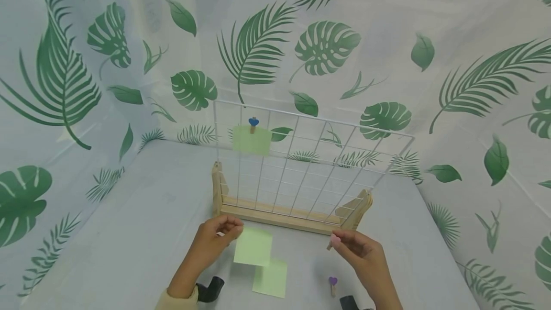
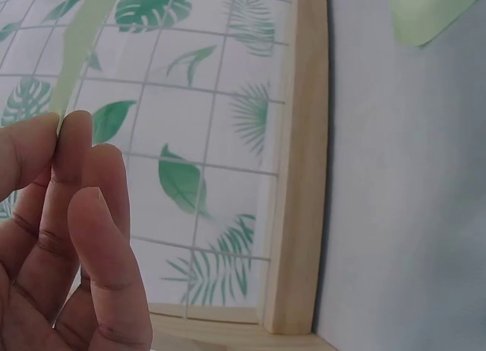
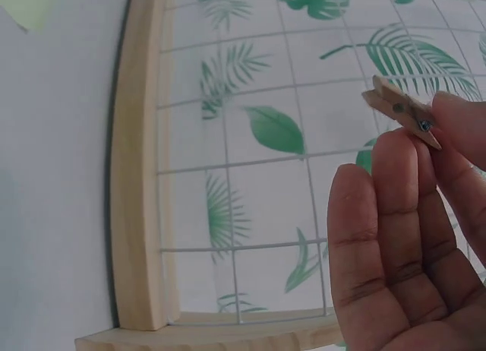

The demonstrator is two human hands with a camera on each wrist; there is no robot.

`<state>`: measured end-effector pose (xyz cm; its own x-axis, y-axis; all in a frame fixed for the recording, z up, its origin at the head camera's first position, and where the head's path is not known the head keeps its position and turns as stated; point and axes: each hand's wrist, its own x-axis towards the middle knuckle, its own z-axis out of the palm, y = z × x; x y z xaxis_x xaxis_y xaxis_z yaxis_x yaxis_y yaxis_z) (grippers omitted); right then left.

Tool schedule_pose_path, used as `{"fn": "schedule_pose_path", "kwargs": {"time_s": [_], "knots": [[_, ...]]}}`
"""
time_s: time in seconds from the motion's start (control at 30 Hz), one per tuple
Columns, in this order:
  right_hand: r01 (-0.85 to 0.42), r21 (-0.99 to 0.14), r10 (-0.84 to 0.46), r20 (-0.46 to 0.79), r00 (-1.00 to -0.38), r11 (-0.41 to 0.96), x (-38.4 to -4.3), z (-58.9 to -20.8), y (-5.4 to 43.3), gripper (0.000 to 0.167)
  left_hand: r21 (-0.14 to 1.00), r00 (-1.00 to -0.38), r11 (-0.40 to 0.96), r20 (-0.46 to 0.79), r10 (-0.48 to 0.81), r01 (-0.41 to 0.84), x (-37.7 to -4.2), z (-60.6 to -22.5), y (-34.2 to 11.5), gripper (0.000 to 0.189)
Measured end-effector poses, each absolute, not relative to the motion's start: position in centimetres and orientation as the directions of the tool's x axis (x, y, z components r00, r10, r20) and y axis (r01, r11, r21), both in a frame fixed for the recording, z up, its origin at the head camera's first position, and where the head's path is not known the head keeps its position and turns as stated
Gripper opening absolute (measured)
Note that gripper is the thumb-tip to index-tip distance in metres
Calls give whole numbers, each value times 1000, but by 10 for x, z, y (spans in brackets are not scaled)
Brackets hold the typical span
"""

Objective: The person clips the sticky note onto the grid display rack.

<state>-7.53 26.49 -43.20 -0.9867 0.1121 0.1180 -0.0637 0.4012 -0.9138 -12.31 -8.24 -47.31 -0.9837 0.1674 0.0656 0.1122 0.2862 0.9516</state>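
My left hand (image 1: 216, 239) pinches a corner of a light green paper sheet (image 1: 253, 247), lifted in front of the rack; in the left wrist view that sheet (image 2: 82, 43) appears edge-on between thumb and finger. Below it, partly covered, a second green sheet (image 1: 272, 279) lies on the table. Between thumb and fingertips my right hand (image 1: 363, 252) holds a small wooden clothespin with a pink heart (image 1: 335, 240); its bare wooden legs (image 3: 391, 99) point away from the fingers. A white wire grid rack (image 1: 297, 171) on a wooden base stands beyond both hands.
A blue-heart clothespin (image 1: 253, 123) fastens another green sheet (image 1: 251, 141) at the grid's upper left. A purple-heart clothespin (image 1: 333, 286) lies on the table near my right hand. Dark wrist devices (image 1: 211, 290) show by both forearms. Leaf-printed curtains (image 1: 267, 51) surround the white table (image 1: 142, 233).
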Motion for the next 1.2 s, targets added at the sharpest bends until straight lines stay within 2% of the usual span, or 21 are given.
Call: {"fn": "schedule_pose_path", "kwargs": {"time_s": [0.73,1.2], "knots": [[-253,-872,43,298,-954,419,-88,-409,265,16,936,-967,272,175,186,222,-134,-449,-72,8],[-361,-830,-14,393,-920,424,-92,-397,263,15,933,-961,240,239,140,267,-140,-438,-58,4]]}}
